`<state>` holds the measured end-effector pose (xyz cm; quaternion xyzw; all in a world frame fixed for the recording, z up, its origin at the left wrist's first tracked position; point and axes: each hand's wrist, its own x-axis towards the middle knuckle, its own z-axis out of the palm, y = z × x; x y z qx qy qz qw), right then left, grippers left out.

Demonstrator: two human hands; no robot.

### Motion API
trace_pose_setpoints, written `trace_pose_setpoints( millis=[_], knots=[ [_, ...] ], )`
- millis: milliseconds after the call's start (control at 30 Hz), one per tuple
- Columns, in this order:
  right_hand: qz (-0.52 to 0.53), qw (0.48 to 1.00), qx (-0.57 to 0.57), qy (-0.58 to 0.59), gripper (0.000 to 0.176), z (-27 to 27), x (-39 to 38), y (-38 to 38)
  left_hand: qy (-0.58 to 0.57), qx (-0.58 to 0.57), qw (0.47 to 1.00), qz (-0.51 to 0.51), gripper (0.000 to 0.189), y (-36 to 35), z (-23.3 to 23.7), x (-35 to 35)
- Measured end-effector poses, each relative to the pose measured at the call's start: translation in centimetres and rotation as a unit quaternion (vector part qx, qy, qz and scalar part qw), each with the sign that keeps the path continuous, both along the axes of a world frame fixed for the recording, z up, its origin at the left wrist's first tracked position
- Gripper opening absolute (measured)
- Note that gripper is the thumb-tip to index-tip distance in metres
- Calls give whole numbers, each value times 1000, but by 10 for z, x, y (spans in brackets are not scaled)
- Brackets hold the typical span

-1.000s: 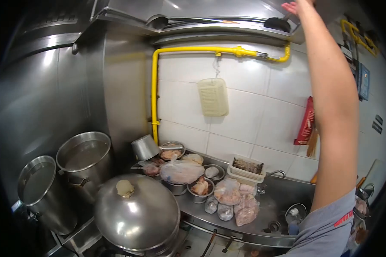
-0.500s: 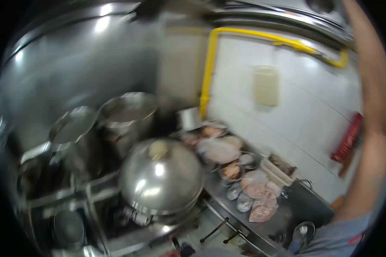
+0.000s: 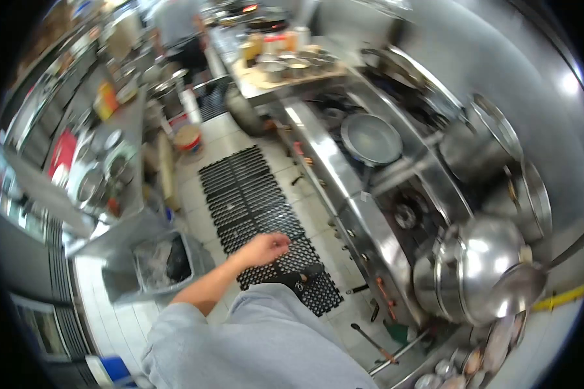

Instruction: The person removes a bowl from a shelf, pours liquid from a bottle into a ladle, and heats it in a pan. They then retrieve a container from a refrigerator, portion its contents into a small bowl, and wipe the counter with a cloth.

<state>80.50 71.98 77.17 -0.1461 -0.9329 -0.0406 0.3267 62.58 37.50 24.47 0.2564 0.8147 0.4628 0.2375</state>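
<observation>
My left hand (image 3: 265, 249) reaches out over the black perforated floor mat, its fingers loosely curled together with nothing visible in them. My right hand is outside the picture. At the right, a large metal ladle (image 3: 520, 290) shows in front of a big domed steel lid (image 3: 490, 259), its handle running out past the right edge; what holds it is hidden. A shallow pan (image 3: 371, 139) rests on the steel stove, its handle towards the stove's front.
Two tall pots (image 3: 477, 146) stand behind the stove. Bowls and bottles cover a far counter (image 3: 266, 96). A person (image 3: 177, 26) stands at the back. A grey bin (image 3: 120, 275) is at the left, and a bucket (image 3: 188, 139) is on the floor beyond.
The view has swung from the wall and sink to the aisle and stove. My left hand and the ladle have come into view; the raised arm at the right has left it.
</observation>
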Motion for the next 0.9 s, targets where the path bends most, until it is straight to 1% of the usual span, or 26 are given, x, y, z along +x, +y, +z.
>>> trace_pose_setpoints(
  millis=[33,100,167,233,267,300,367,433,467,500,533,567,600,633,700,767,833,867,900],
  knots=[
    [32,999,-33,-8,24,-9,-19,-8,-18,5,996,83,27,-33,2,-13],
    [93,989,-110,-30,23,-32,-58,-21,49,35,975,212,26,-100,-21,-43],
    [176,959,-214,-57,24,-68,-96,-35,13,46,935,351,26,-161,-6,-58],
    [252,915,-305,-83,25,-99,-145,-60,77,28,902,424,24,-232,-16,-68],
    [284,889,-347,-90,24,-114,-170,-76,80,18,884,461,25,-267,-17,-72],
    [312,867,-379,-83,23,-127,-197,-97,100,-2,855,508,25,-300,-19,-74],
    [368,821,-429,-80,21,-151,-247,-136,103,-34,804,584,26,-357,-1,-79],
    [420,775,-461,-106,21,-170,-294,-172,146,-59,734,660,26,-430,-30,-98],
    [444,771,-445,-101,24,-183,-314,-194,156,-82,696,696,26,-459,-40,-91],
    [472,764,-430,-93,28,-199,-335,-215,135,-77,687,710,26,-473,-32,-85],
    [484,752,-435,-106,30,-214,-358,-231,122,-70,678,722,25,-481,-11,-90],
    [504,726,-453,-118,20,-229,-380,-248,109,-64,674,728,25,-487,8,-97],
    [486,723,-473,-128,19,-245,-399,-265,101,17,687,720,23,-493,18,-104],
    [466,723,-492,-137,18,-261,-417,-282,111,29,688,716,23,-497,29,-116],
    [480,680,-528,-165,17,-300,-455,-309,137,56,692,707,22,-500,47,-150],
    [470,697,-507,-192,16,-339,-494,-328,201,86,708,671,22,-506,58,-199],
    [498,684,-485,-222,15,-360,-529,-357,197,70,735,645,23,-500,80,-258],
    [485,682,-489,-245,19,-367,-543,-367,200,60,746,632,23,-506,88,-282],
    [490,639,-539,-247,26,-386,-563,-369,197,19,758,621,23,-517,85,-303]
  ],
)
